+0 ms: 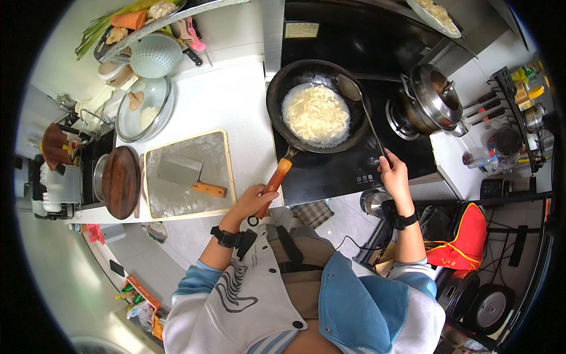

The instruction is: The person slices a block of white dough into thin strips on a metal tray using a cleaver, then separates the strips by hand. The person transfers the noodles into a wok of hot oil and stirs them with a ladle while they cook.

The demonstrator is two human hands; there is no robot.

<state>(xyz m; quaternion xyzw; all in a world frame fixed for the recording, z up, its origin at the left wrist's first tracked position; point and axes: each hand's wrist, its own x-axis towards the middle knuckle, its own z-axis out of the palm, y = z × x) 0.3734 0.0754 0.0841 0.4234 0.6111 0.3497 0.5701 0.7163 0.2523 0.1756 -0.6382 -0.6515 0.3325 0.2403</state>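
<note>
My left hand [254, 200] grips the wooden handle [276, 181] of a black wok [278, 90] on the left side of the cooktop. Pale noodle-like strips [319, 113] lie in cloudy, bubbling liquid in the wok. A long-handled metal ladle [350, 88] rests its bowl against the wok's right inner wall. The end of its thin handle is between the fingers of my right hand [393, 175], over the cooktop's front right. To the left, a cleaver [180, 169] with a wooden handle lies on a grey, flour-dusted cutting board [177, 208].
A lidded metal pot [426, 101] stands on the right burner of the black glass cooktop [327, 177]. On the white counter [212, 97] are a glass bowl [166, 108] and a round wooden board [121, 181]. A plate of pale food [435, 15] sits high at upper right.
</note>
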